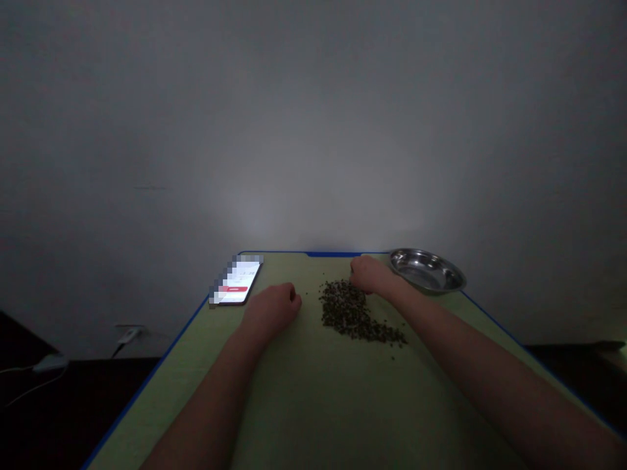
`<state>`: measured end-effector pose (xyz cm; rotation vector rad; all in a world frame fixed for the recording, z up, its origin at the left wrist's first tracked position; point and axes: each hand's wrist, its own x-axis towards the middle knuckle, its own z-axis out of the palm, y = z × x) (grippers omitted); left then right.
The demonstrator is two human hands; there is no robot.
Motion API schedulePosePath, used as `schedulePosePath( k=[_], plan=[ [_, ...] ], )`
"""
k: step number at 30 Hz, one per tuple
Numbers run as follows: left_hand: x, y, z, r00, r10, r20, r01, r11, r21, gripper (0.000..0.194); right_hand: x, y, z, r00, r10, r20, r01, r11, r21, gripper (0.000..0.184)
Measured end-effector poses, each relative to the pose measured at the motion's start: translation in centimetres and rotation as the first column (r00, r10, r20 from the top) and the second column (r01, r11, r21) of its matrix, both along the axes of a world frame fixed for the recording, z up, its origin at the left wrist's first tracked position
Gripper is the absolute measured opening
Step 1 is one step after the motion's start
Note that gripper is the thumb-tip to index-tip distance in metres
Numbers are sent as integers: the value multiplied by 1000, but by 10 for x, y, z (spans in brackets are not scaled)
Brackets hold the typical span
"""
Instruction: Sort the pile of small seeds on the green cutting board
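A loose pile of small dark beans or seeds [345,310] is spread over the middle of the green tabletop [313,405], trailing off toward the right. My right hand [367,273] is at the pile's far right edge, its fingers curled down and pressed together. Whatever they may hold is hidden. To the left of the pile, my left hand [274,307] rests on the table, loosely closed with thumb and forefinger curled round; I see nothing in it. A few stray dark pieces lie between this hand and the pile.
A shiny metal bowl [428,271] stands at the back right, beyond my right forearm. At the back left lies a phone [240,281] with a lit screen. The table's blue edge [333,254] is close to a grey wall [313,130]. Cables and a plug [128,337] are low on the left.
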<state>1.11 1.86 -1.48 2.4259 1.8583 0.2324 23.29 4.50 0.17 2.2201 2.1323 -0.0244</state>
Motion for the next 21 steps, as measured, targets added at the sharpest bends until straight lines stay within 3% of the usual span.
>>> schedulePosePath(
  k=[7, 13, 21],
  plan=[
    [0, 0, 1, 1000, -1, -9, 1, 1000, -16, 31, -3, 8, 14, 996, 61, 62, -65, 996, 55, 26],
    [-2, -1, 2, 1000, 26, -3, -26, 999, -28, 31, -6, 34, 28, 996, 67, 50, -74, 983, 171, 27],
    [-4, 1, -2, 999, 44, -17, -44, 999, -29, 31, 5, 73, 9, 996, 60, -62, -50, 989, 142, 30]
  ],
)
